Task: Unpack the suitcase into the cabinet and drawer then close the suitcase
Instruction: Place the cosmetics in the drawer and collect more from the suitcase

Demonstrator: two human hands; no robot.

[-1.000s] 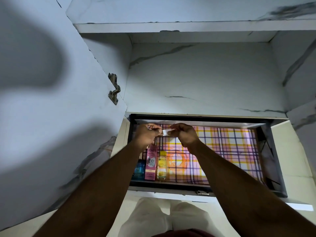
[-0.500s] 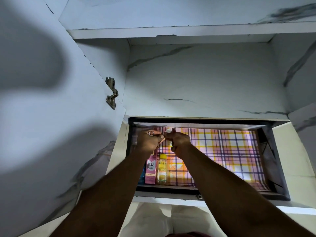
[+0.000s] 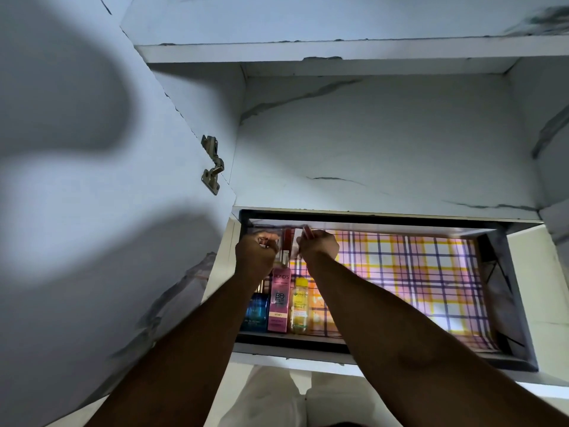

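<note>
Head view: low in the frame's middle, both hands reach into the open drawer [image 3: 520,291]. The left hand [image 3: 257,252] and right hand [image 3: 318,245] have their fingers curled around small red items, too blurred to identify. Below them stand a blue box [image 3: 255,312], pink box [image 3: 279,300] and yellow bottle [image 3: 300,305].

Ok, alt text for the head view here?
Both hands, left hand and right hand, handle small red items at the back left of an open drawer with a plaid liner, behind three cosmetics.
</note>
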